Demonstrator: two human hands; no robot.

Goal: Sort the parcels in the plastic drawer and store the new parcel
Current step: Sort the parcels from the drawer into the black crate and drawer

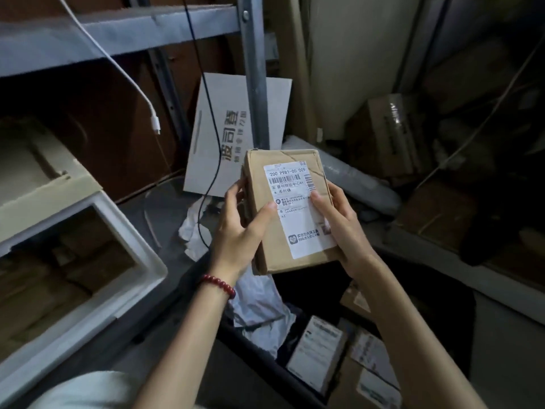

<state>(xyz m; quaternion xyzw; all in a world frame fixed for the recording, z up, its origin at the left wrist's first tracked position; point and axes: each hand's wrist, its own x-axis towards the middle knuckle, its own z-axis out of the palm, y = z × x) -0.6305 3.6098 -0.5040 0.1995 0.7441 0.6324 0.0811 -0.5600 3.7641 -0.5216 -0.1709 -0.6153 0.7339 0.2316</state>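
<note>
A brown cardboard parcel (pixel 265 178) with a white shipping label facing me is held up in the middle of the view. My left hand (pixel 239 228) grips its left edge, thumb on the front. My right hand (pixel 339 219) grips the right edge, thumb pressed on the label. At the left stands the white plastic drawer (pixel 138 246), pulled open, with several brown parcels (pixel 59 278) lying inside. Below my hands is a dark bin (pixel 265 358) holding white-labelled boxes (pixel 317 352) and a white plastic mailer (pixel 259 308).
A grey metal shelf (pixel 118 33) with an upright post runs overhead at the left; a white charging cable (pixel 154 122) and a black cable hang from it. A white flat box (pixel 236 125) leans behind the post. Boxes (pixel 389 134) and a grey wrapped roll (pixel 359 181) crowd the right.
</note>
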